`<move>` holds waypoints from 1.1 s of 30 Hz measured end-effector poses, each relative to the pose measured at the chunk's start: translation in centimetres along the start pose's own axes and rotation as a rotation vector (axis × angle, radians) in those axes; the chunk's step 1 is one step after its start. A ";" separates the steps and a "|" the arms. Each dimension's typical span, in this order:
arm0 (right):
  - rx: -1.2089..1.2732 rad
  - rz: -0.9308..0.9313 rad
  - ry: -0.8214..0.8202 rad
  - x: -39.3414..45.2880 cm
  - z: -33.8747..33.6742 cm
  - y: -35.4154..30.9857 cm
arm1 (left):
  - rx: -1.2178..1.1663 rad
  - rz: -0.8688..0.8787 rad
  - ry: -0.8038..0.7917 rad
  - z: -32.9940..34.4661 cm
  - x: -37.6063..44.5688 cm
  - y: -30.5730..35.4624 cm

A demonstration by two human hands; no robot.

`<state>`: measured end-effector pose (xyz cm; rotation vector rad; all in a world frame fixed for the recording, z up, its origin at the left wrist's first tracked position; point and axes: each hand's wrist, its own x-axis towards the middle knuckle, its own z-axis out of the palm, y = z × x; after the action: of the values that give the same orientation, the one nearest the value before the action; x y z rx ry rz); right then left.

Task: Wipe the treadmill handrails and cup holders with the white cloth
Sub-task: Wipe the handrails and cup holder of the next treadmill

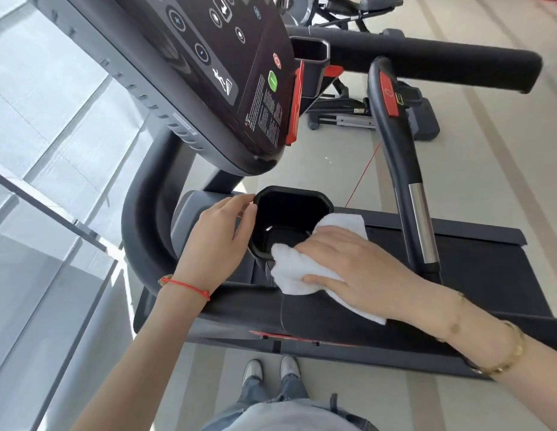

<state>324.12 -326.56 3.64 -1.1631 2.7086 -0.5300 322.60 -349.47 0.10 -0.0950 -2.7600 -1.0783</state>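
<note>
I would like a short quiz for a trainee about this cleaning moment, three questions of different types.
1. True or false: the white cloth lies over the rim of the near cup holder.
2. Which hand presses the cloth: A) left hand B) right hand?
3. Fill in: the left hand's fingertips touch the cup holder's ____.

Key: 1 true; 2 B; 3 rim.

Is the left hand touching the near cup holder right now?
Touching. The head view shows the left hand with its fingertips on the outer rim of the near cup holder, while the right hand presses the white cloth at its opposite edge.
</note>
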 end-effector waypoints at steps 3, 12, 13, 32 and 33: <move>-0.023 -0.045 -0.019 -0.1 -0.6 0.9 | 0.000 -0.002 -0.001 0.0 -0.1 0.2; 0.024 -0.049 0.007 0.2 0.1 1.1 | 0.025 -0.001 -0.002 -0.1 -0.1 0.3; 0.032 -0.076 0.000 -0.6 -0.3 1.7 | 0.024 -0.005 -0.002 -0.1 -0.2 0.3; 0.285 0.245 0.065 4.7 -1.1 7.4 | 0.047 -0.016 0.034 0.3 -0.1 0.1; 0.299 0.240 0.050 4.7 -1.3 7.4 | 0.051 -0.012 0.034 0.3 -0.1 0.1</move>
<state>315.53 -324.94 2.06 -0.7488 2.6382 -0.8962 322.65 -349.20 -0.07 -0.0521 -2.7589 -1.0017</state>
